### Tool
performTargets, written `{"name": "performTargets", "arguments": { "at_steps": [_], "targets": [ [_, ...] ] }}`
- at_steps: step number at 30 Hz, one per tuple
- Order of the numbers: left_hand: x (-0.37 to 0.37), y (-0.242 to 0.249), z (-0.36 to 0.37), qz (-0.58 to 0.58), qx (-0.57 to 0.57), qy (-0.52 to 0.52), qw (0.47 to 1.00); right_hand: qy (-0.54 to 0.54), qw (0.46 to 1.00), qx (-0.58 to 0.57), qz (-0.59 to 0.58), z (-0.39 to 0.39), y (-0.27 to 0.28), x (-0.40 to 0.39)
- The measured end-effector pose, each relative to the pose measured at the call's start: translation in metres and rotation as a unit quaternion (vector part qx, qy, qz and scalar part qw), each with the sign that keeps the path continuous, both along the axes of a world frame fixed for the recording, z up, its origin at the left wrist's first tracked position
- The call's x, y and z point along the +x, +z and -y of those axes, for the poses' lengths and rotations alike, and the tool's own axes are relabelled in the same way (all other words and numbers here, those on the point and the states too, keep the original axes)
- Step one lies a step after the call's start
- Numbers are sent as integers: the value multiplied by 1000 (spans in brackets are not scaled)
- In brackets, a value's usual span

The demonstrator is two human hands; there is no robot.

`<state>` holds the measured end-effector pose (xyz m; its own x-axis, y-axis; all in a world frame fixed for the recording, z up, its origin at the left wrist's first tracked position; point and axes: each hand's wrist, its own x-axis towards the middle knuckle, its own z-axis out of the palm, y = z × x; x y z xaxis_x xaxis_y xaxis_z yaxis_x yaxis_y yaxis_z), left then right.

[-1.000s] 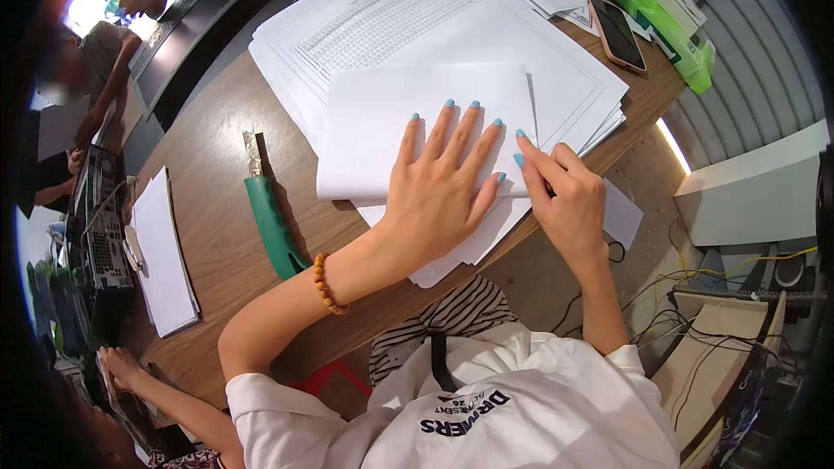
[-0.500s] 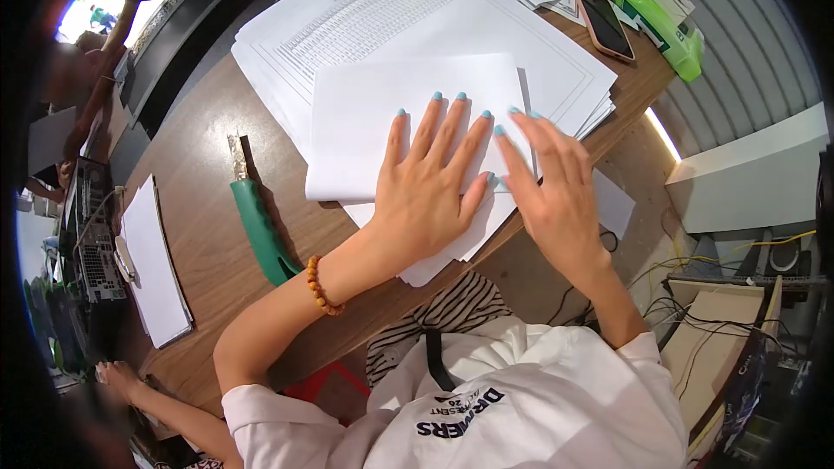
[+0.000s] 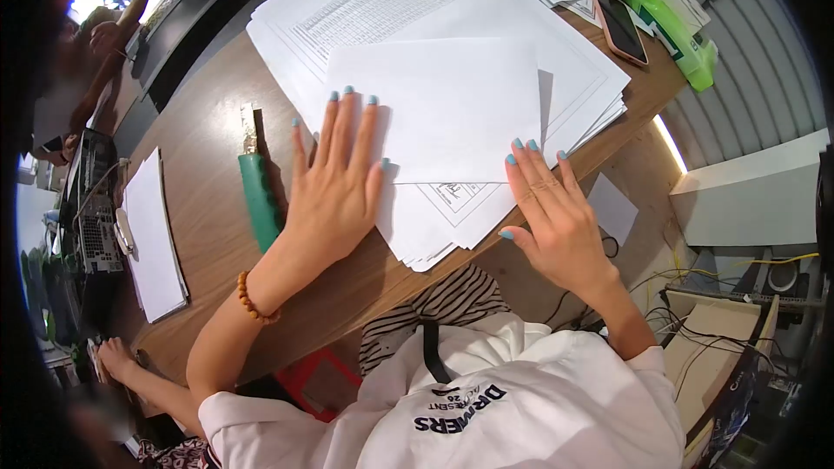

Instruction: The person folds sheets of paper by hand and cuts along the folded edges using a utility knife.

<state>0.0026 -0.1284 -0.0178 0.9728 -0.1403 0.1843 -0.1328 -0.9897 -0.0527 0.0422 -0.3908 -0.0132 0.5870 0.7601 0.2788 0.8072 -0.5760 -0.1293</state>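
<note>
A blank white folded sheet of paper (image 3: 452, 113) lies on a stack of printed sheets (image 3: 365, 13). My left hand (image 3: 334, 178) rests flat with spread fingers at the sheet's left edge, a beaded bracelet on its wrist. At the lower right corner, the fingertips of my right hand (image 3: 552, 208) touch the paper, thumb apart. Neither hand grips anything. Below the sheet's near edge, a signature and a printed border show on the page underneath. Left of my left hand lies a green-handled cutter (image 3: 258, 195), its metal blade pointing away from me.
A clipboard with papers (image 3: 155, 243) lies at the table's left. At the far right are a phone (image 3: 620, 28) and a green packet (image 3: 673, 35). A keyboard (image 3: 98, 226) is farther left. Another person's hand (image 3: 115, 358) is at lower left, with more people beyond the table.
My left hand has slid left across the folded paper to its left edge. My right hand has moved down to the lower right corner and flattened.
</note>
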Motion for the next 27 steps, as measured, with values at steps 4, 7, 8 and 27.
{"name": "performTargets", "arguments": {
  "at_steps": [4, 7, 8, 27],
  "targets": [
    [-10, 7, -8, -67, 10, 68, 995, -7, 1000, 14, -5, 2, -1, 0],
    [-10, 4, -8, -61, -4, 70, 996, -19, 1000, 18, 5, 5, -1, 0],
    [-10, 3, -9, -64, 8, 70, 995, -26, 999, 21, 14, 6, -2, 0],
    [9, 14, -30, 171, 120, -205, 956, 169, 967, 86, 168, 24, 33, 42]
  ]
}}
